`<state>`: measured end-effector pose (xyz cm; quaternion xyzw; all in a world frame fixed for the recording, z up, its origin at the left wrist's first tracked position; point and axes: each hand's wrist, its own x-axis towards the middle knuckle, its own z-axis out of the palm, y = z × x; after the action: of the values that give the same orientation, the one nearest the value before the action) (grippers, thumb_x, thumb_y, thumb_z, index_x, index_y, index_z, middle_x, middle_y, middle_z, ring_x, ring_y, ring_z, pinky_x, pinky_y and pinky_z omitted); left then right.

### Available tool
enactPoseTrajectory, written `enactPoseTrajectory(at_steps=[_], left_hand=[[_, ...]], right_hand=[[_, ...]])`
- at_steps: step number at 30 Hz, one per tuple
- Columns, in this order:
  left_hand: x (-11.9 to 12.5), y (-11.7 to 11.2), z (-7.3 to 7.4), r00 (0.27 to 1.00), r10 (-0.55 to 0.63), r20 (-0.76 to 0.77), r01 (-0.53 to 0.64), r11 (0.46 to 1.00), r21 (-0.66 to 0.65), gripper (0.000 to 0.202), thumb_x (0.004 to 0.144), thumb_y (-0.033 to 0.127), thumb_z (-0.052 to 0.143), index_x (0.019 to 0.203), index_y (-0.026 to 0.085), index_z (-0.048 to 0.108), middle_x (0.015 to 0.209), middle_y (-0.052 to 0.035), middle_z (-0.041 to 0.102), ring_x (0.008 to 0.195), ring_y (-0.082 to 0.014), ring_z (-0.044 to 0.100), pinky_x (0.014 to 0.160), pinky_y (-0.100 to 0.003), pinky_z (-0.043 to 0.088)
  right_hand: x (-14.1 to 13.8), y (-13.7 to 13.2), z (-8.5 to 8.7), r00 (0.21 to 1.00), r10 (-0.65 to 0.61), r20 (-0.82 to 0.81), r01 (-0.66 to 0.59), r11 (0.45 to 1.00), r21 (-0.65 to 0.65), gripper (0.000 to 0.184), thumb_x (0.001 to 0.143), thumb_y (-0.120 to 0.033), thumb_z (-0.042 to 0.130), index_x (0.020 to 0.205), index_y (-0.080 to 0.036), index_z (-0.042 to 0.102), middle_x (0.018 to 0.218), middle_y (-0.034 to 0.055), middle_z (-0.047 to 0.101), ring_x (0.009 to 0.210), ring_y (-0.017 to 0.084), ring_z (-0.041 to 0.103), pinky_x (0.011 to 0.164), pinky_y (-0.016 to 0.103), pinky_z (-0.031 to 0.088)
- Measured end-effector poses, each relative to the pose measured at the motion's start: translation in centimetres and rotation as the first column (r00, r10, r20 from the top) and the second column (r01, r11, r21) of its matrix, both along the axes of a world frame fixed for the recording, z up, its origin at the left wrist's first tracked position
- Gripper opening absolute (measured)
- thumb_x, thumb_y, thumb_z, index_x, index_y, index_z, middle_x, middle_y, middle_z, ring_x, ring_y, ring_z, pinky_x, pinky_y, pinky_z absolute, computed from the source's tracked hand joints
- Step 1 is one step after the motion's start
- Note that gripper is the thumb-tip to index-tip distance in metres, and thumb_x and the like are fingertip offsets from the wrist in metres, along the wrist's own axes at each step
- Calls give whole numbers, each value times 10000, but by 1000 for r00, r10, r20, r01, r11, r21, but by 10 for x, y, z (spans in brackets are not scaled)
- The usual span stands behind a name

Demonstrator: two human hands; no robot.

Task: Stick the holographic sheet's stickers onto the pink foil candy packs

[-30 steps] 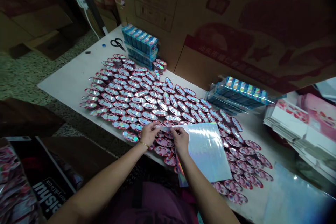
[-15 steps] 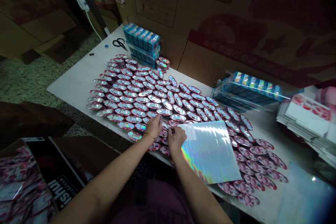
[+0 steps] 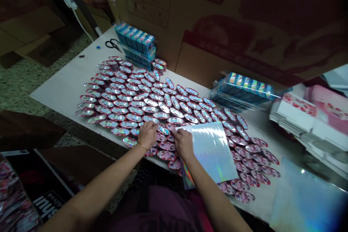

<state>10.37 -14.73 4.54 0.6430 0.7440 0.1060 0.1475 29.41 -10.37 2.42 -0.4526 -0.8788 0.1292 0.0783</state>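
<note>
Many small oval pink-rimmed pieces with shiny holographic centres [image 3: 130,96] cover the white table [image 3: 67,83] in overlapping rows. My left hand [image 3: 148,133] rests palm down on the pieces at the near edge, fingers curled and pressing on one. My right hand [image 3: 183,143] lies beside it, fingertips pinched at the left corner of a holographic sticker sheet [image 3: 210,150] that lies over the pieces. What the fingertips hold is too small to make out.
Blue boxed packs [image 3: 136,41] and scissors [image 3: 112,44] sit at the far left corner. A wrapped tray of blue boxes [image 3: 243,88] and stacked white-pink cartons [image 3: 299,114] lie right. Cardboard boxes [image 3: 231,18] wall the back. Another holographic sheet [image 3: 307,199] lies near right.
Both hands shifted slightly toward the near edge of the table, the left pressing down on a piece, the right staying at the sheet's corner. The camera view swung a little.
</note>
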Motion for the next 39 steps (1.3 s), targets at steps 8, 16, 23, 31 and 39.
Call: enactPoseTrajectory(at_steps=[8,16,23,31,39], left_hand=[[97,55,-4,977,-154,147,160,987,-33,360,751,335,586,1087,223,518,1060,-65,528,1006,-238,429,825,-371,327],[126,61,-17,991,-36,127,45,997,-68,230,742,294,614,919,201,500,971,-51,523,964,-228,433,788,-365,313],[138,64,-18,986,-29,163,35,999,-31,217,751,313,604,915,210,505,941,-34,538,950,-219,439,783,-358,306],[138,62,-25,985,-33,171,34,999,1,233,763,347,585,933,216,495,960,-32,541,958,-209,431,793,-350,300],[133,67,-24,965,3,262,-8,1000,20,243,753,362,584,936,204,553,956,-53,553,950,-228,448,813,-364,317]], right_hand=[[90,69,0,991,-63,-116,73,994,86,302,847,-204,428,1107,-225,582,1017,81,560,889,204,476,761,325,386],[98,67,-15,976,172,136,-191,970,148,312,878,-231,409,1161,-198,535,1158,95,539,969,218,452,761,335,377],[126,63,-9,979,168,114,-182,974,136,330,870,-200,414,1184,-190,517,1165,92,545,969,208,462,791,327,378],[122,59,-16,969,201,144,-217,970,110,367,845,-152,428,1204,-184,493,1266,103,473,1048,234,424,812,354,371],[114,44,58,881,-230,-413,149,964,-220,161,806,-282,501,722,-186,600,823,46,587,785,165,512,715,292,396]])
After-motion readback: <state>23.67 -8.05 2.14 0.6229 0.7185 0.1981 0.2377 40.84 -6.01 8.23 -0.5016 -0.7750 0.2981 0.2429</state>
